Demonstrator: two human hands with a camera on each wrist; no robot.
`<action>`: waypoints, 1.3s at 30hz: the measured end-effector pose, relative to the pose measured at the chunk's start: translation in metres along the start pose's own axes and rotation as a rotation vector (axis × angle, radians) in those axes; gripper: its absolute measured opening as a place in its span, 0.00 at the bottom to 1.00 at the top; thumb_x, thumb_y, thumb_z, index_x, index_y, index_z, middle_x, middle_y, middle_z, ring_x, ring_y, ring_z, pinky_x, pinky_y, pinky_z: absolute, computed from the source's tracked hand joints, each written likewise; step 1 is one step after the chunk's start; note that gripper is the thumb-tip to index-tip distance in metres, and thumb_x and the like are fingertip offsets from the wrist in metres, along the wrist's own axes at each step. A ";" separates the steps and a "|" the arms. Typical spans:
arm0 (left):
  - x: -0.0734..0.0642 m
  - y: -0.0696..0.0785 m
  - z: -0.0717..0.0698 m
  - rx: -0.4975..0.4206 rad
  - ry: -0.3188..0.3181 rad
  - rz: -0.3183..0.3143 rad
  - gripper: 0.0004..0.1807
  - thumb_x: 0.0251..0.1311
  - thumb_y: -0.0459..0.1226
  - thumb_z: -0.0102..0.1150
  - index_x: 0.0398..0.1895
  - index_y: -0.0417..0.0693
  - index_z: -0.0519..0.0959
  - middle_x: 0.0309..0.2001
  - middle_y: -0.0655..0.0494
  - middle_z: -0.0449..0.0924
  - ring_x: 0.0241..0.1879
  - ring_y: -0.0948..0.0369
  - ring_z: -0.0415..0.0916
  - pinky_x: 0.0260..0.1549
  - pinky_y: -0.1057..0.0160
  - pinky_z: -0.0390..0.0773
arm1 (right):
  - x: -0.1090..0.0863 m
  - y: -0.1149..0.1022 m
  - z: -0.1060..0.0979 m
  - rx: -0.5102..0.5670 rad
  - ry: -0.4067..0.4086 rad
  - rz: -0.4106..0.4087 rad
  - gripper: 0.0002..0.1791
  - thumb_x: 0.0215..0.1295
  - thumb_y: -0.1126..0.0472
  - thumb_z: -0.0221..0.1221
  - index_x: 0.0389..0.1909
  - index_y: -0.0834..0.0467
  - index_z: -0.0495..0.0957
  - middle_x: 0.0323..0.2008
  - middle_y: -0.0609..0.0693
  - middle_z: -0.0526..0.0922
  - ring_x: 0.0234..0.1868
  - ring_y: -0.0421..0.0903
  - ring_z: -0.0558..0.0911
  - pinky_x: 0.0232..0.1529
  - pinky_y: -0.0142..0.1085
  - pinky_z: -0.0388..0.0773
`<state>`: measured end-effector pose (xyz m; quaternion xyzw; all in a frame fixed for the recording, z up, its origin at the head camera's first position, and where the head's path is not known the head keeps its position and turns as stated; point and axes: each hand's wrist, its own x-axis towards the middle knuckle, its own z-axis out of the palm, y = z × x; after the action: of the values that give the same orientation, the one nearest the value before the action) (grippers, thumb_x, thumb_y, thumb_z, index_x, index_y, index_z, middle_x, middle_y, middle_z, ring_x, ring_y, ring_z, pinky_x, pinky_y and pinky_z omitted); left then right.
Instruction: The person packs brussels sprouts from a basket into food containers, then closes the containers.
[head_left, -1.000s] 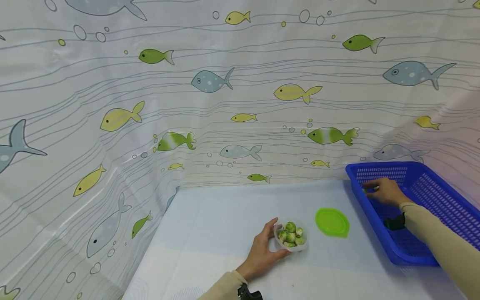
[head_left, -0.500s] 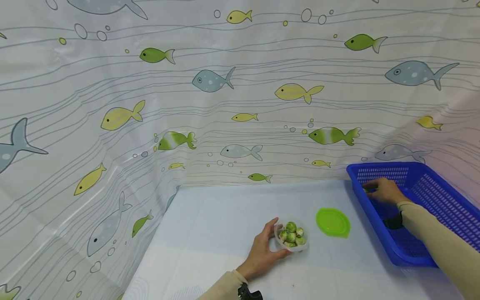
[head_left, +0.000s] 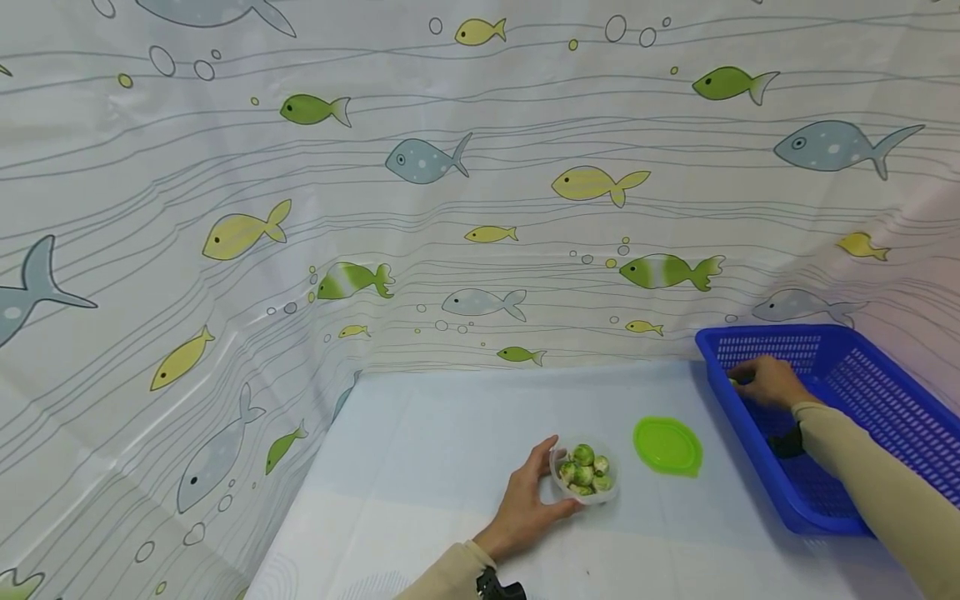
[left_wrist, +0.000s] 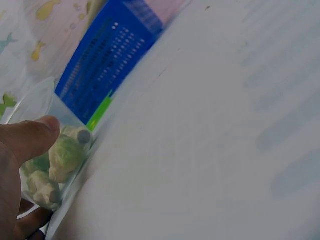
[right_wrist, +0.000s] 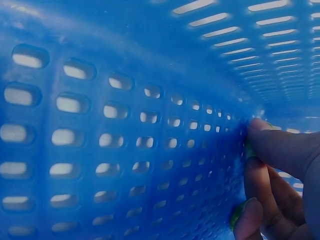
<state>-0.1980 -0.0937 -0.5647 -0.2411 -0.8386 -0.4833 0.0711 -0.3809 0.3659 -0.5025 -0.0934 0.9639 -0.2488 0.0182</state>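
My left hand (head_left: 523, 502) holds a small clear plastic container (head_left: 596, 498) on the table, thumb on the near side and fingers on the far side. Several Brussels sprouts (head_left: 582, 468) lie inside it. In the left wrist view, the thumb presses the container's wall and sprouts (left_wrist: 66, 159) show through the plastic. My right hand (head_left: 772, 383) is down inside the blue basket (head_left: 813, 525), by its left wall. The right wrist view shows its thumb and fingers pinching a green Brussels sprout (right_wrist: 249, 149), mostly hidden. Another bit of green (right_wrist: 237, 216) shows beside a lower fingertip.
A bright green lid (head_left: 667, 447) lies flat on the white table (head_left: 442, 433), between the container and the basket. The basket's slotted walls rise at the right. A fish-patterned curtain (head_left: 480, 267) hangs behind the table and along its left side.
Both hands stay almost in place, the right one still at the basket's left wall. The whole head view has shifted very slightly.
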 end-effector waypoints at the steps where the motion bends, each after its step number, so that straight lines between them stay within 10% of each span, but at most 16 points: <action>1: 0.000 0.000 0.000 0.000 -0.001 -0.002 0.53 0.58 0.44 0.80 0.82 0.42 0.58 0.70 0.45 0.79 0.66 0.54 0.80 0.69 0.54 0.76 | 0.001 0.000 0.000 0.003 -0.001 0.003 0.21 0.63 0.65 0.68 0.53 0.75 0.82 0.50 0.74 0.85 0.54 0.76 0.81 0.55 0.69 0.76; 39: 0.000 0.001 0.000 0.016 -0.008 -0.028 0.53 0.58 0.46 0.80 0.82 0.44 0.58 0.70 0.47 0.79 0.67 0.56 0.79 0.70 0.53 0.75 | -0.003 0.004 -0.011 0.065 0.029 -0.140 0.19 0.61 0.61 0.75 0.50 0.67 0.88 0.49 0.67 0.90 0.52 0.71 0.85 0.50 0.63 0.83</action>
<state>-0.1973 -0.0937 -0.5637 -0.2306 -0.8461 -0.4765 0.0628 -0.3792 0.3756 -0.4947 -0.1561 0.9465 -0.2822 -0.0103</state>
